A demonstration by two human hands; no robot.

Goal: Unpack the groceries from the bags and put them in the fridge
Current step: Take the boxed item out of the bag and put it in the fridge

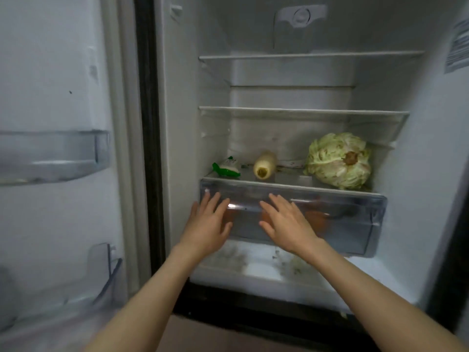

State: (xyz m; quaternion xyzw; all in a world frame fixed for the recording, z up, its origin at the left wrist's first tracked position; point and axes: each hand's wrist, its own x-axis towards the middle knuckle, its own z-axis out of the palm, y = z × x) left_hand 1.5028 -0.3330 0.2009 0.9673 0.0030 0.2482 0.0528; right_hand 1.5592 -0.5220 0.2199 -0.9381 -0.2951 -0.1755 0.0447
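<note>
My left hand [206,222] and right hand [286,221], fingers straight and grasping nothing, lie flat against the clear plastic crisper drawer [350,219] with blurred orange shapes behind it. On the glass shelf [289,180] above: ruffled pale-green cabbage [338,161] at 2 o'clock, smooth cream radish [264,165] at 12, green-white packet [227,168] at 11. Both upper shelves offer open room.

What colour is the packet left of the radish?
Green and white packet, clearest in the head view.

Two bare forearms, no sleeves; left hand [206,224] and right hand [289,224] without rings, watch or gloves.
</note>
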